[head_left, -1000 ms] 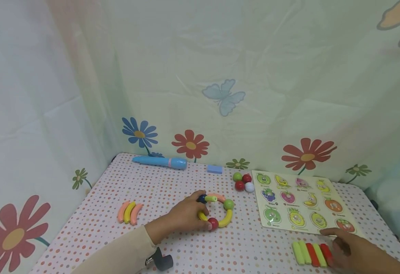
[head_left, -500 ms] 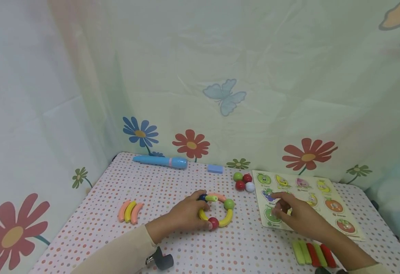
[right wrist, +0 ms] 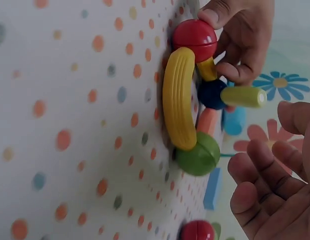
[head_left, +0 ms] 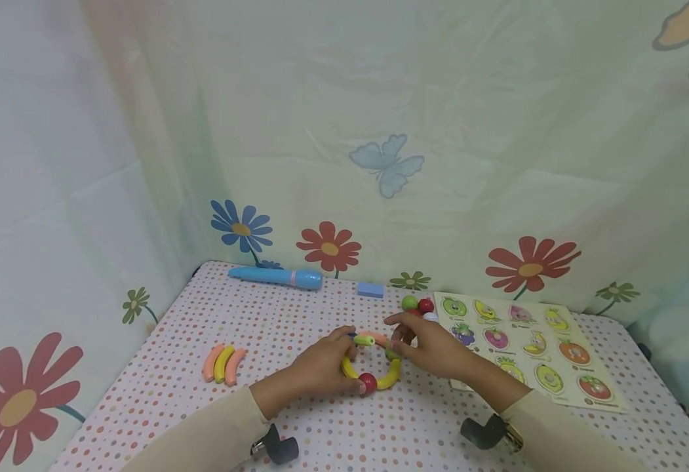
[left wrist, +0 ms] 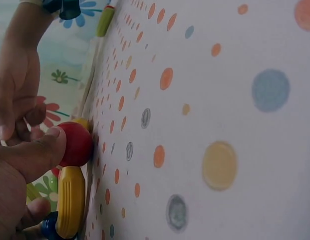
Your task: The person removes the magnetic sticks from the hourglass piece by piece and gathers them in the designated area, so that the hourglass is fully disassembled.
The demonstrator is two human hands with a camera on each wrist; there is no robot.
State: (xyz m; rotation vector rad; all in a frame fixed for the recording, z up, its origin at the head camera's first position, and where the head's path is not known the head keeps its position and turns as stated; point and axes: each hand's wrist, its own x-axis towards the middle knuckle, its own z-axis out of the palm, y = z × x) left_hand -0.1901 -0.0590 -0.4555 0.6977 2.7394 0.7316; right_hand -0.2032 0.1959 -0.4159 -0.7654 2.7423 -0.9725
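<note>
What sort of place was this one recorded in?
Probably an indoor children's play corner, perhaps staged for filming: a flowered curtain hangs behind, with a fruit board and a toy ring laid out in front of it.

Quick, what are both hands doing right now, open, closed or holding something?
Left hand: closed, holding the toy ring at its red ball.
Right hand: open, loosely curled, holding nothing.

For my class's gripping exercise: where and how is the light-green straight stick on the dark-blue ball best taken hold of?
Pinch the light-green stick near its free end, probably from the person's right. It juts from the dark-blue ball clear of the spotted tabletop and points rightward in the head view, while the left hand occupies the opposite side.
</note>
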